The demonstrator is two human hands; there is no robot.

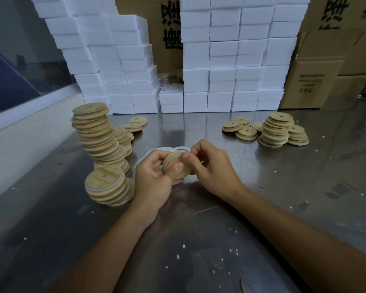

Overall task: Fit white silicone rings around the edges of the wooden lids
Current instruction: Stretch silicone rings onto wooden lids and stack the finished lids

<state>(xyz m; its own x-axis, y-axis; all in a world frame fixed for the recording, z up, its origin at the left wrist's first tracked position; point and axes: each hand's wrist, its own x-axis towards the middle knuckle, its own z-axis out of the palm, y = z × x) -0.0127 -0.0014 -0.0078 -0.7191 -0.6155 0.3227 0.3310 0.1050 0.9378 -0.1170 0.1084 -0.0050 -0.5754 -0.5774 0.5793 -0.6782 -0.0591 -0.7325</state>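
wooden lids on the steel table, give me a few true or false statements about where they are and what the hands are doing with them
1. Both hands hold one wooden lid above the table. True.
2. The left hand lies flat on the table, holding nothing. False: its fingers grip the lid together with the right hand.
3. The tall leaning stack stands on the person's left. True.
4. The lids on the right are stacked higher than those on the left. False: the right piles are lower.
5. White foam blocks are piled behind the lids. True.
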